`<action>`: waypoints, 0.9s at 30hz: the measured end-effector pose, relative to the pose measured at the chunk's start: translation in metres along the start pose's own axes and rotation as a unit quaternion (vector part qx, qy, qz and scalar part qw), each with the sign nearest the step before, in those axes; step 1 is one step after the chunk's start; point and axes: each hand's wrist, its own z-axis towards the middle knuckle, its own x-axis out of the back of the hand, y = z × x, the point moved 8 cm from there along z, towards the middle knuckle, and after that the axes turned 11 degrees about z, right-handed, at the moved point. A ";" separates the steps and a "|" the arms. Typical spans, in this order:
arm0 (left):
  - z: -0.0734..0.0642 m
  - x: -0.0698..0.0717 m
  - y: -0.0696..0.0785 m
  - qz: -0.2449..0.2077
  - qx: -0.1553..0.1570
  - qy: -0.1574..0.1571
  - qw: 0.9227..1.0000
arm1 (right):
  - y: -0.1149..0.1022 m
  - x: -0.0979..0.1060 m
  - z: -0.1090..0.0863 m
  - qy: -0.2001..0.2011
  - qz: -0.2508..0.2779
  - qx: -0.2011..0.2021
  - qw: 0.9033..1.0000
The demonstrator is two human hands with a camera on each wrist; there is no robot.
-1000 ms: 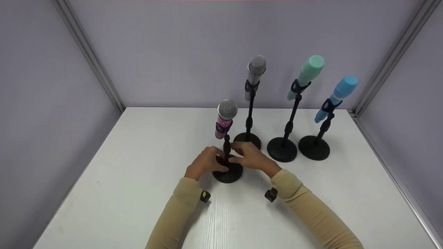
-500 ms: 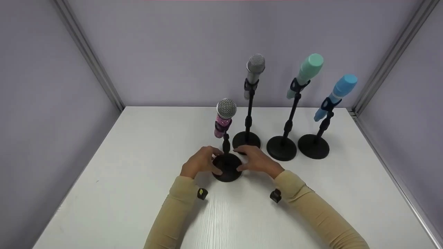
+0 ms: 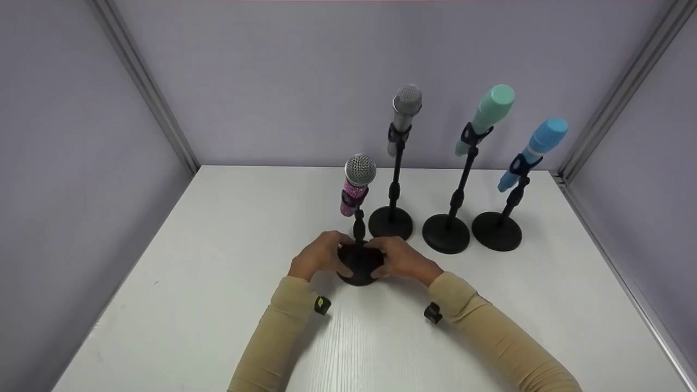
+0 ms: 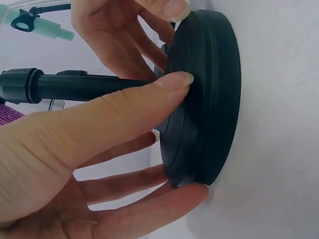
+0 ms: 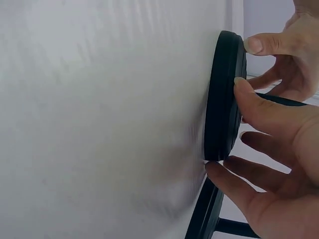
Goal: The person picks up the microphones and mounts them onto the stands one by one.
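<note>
A short black microphone stand bears a pink glittery microphone with a silver mesh head. My left hand grips the left side of its round base, thumb on top and fingers at the rim. From the right, my right hand holds the same base, its thumb near the front edge. In the left wrist view the base shows its thick edge against the table, with the left thumb pressed on its upper face. The right wrist view has right fingertips touching the rim of the base.
Close behind stands a taller stand with a silver microphone. To its right are stands with a mint green microphone and a blue microphone. All are on a white table enclosed by grey panels.
Both hands were nearer the pole, then spread apart around the base. Now they have closed in on its sides. The stand stays in nearly the same place.
</note>
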 end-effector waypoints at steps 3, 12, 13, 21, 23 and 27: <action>0.001 0.000 -0.001 0.000 0.004 -0.001 1.000 | -0.003 -0.002 0.001 -0.003 -0.016 0.012 1.000; 0.001 0.001 0.001 -0.005 0.000 -0.002 1.000 | -0.003 -0.004 0.002 -0.001 -0.055 0.014 0.998; 0.000 0.001 0.001 -0.008 0.001 -0.002 1.000 | -0.003 -0.005 0.002 -0.001 -0.055 0.012 0.998; -0.001 0.002 0.000 -0.014 0.002 0.003 1.000 | -0.004 -0.006 0.004 0.002 -0.053 0.005 0.999; -0.001 0.003 -0.002 -0.015 0.003 0.005 1.000 | -0.005 -0.006 0.005 0.001 -0.059 0.018 0.998; 0.000 0.004 -0.006 -0.016 0.007 0.009 1.000 | -0.008 -0.008 0.008 0.000 -0.067 0.040 0.997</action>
